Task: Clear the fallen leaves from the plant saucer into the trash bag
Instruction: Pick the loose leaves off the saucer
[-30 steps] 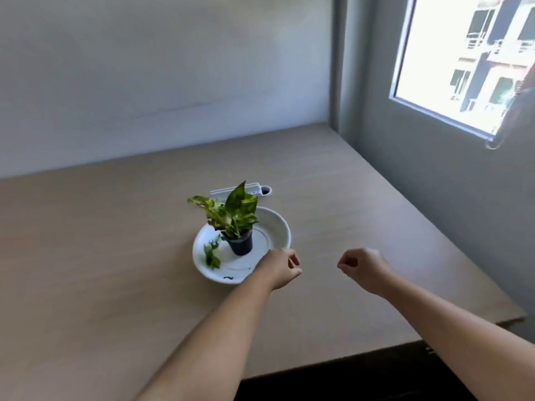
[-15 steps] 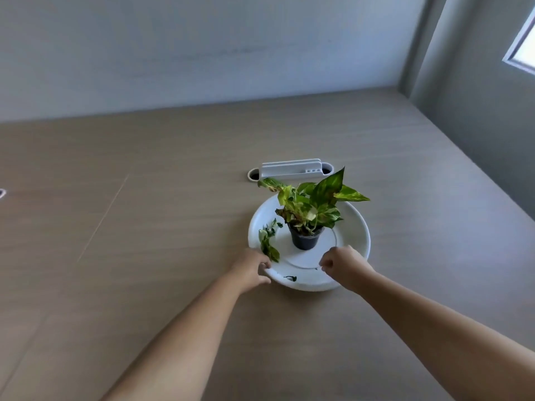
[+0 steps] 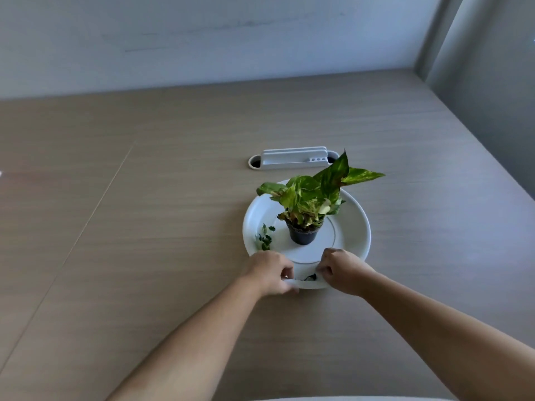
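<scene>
Gripping the near rim of the white saucer (image 3: pixel 359 224) in the head view, our left hand (image 3: pixel 272 273) and right hand (image 3: pixel 343 270) are both curled shut on its edge, we judge so that we can steady or turn it and bring the fallen leaves (image 3: pixel 265 238) on its left side, and a dark scrap (image 3: pixel 309 276) between our hands, within reach. The potted plant (image 3: pixel 307 209) stands upright in the saucer's middle and would topple if we tipped it, a white holder (image 3: pixel 293 159) lies behind on the table (image 3: pixel 144 227), and no trash bag is in sight.
</scene>
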A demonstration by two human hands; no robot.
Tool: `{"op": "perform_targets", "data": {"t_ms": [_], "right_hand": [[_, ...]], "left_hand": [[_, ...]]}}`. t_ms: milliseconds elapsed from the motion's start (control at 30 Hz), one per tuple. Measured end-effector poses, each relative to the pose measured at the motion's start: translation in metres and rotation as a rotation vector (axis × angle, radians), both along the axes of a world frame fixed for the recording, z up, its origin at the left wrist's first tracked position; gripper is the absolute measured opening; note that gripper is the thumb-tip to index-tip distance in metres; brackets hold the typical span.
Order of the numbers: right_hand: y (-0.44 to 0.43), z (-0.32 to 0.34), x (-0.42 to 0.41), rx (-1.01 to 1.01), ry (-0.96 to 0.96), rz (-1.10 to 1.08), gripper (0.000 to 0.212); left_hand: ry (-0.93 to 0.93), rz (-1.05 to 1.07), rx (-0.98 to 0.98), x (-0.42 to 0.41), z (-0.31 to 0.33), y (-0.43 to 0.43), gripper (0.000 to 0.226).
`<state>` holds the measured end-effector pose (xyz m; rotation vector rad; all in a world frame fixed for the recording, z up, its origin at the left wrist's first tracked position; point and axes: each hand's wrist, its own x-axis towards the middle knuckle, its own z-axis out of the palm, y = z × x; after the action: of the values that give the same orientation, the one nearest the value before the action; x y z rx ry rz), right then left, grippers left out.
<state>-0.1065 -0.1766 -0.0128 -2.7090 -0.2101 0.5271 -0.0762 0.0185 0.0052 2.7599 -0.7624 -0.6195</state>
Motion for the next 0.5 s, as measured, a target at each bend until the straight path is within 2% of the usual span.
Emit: {"op": "perform_targets", "data": {"t_ms": [133,300,400,500], "right_hand": [[-0.009,0.006,0.001,0.013,0.053,0.011,0.028],[-0.018,0.01,0.008,0.057,0.072,-0.056,0.027],[-0.014,0.01,0.011,0.056,0.08,-0.048,0.025],[-0.008,0.008,0.013,0.028,0.094,-0.035,0.022]], "left_hand": [[0.018,-0.014,-0.006,-0.012,-0.002,-0.026,0.032],[0.093,0.012,0.083,0.011,0.011,-0.001,0.056],[0.06,0.055,0.139,0.021,0.012,0.019,0.054],[0.064,0.109,0.115,0.019,0.008,0.022,0.049]]}}
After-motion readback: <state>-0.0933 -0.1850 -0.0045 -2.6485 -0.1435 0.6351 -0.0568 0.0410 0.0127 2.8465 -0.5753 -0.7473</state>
